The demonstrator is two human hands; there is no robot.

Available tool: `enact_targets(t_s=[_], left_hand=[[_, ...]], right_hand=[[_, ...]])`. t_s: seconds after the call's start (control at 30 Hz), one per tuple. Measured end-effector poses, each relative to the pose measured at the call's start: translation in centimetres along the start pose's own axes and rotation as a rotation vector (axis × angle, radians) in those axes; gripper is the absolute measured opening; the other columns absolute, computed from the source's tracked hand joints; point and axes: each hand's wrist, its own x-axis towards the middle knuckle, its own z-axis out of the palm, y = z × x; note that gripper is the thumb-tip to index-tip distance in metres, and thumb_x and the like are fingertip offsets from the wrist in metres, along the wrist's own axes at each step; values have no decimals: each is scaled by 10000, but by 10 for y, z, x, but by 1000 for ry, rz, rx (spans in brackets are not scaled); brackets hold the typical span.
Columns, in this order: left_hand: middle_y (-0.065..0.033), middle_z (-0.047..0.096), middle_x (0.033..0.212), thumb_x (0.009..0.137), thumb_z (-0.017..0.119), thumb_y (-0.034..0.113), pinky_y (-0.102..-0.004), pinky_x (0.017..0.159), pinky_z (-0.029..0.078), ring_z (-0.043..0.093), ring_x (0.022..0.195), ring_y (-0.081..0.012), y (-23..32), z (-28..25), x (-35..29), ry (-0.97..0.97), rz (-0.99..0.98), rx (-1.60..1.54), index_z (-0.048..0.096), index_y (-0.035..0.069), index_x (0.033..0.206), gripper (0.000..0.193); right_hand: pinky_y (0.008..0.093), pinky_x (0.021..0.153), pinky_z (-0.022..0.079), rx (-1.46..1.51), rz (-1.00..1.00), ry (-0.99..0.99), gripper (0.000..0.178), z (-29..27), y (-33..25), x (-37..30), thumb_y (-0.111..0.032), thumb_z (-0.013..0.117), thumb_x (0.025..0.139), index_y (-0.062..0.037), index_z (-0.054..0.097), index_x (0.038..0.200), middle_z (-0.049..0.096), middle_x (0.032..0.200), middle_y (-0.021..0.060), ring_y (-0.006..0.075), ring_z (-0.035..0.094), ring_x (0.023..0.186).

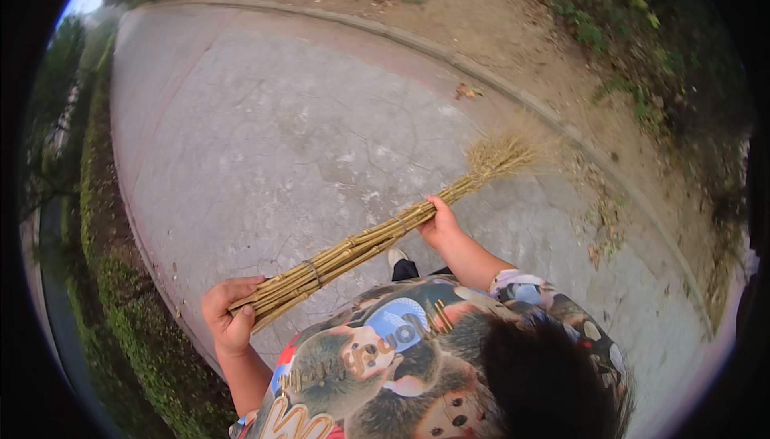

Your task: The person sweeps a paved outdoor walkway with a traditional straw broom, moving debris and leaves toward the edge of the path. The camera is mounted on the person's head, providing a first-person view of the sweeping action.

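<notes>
A broom of bundled thin bamboo-like canes, bound with wire rings, slants across in front of my body. Its bushy bristle end points up and to the right, over the pavement near the curb. My left hand is closed around the butt end of the canes at the lower left. Farther up the bundle, my right hand grips it below the bristles, with the thumb side toward the bristle end. Part of each hand's fingers is hidden behind the canes.
Grey cracked pavement lies under the broom. A curb curves along the far and right side, with bare soil beyond it. Dry leaves lie by the curb, and a leaf patch is at the right. A green hedge borders the left.
</notes>
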Motion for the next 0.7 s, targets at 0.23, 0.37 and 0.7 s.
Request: enact_targets(t_s=[0.23, 0.37, 0.7], left_hand=[[-222, 712, 850, 730, 672, 190, -361, 677, 560, 721, 768, -307, 15, 12, -9, 164, -16, 74, 665, -35, 822, 243], [-220, 716, 869, 732, 668, 186, -341, 683, 554, 717, 747, -302, 22, 35, -5, 178, 7, 232, 669, -34, 864, 256], [-203, 708, 885, 723, 644, 77, -356, 733, 552, 707, 787, -294, 37, 250, 130, 57, -134, 213, 658, -48, 901, 218]], right_hand=[[457, 852, 536, -198, 116, -56, 198, 86, -3, 52, -249, 606, 904, -65, 548, 951, 623, 881, 84, 260, 621, 854], [440, 812, 527, -183, 120, -40, 201, 112, 5, 86, -239, 591, 914, -44, 542, 917, 599, 851, 114, 286, 593, 809], [462, 650, 587, -408, 119, 81, 192, 105, -177, 197, -233, 605, 917, -67, 534, 984, 583, 844, 67, 243, 639, 735]])
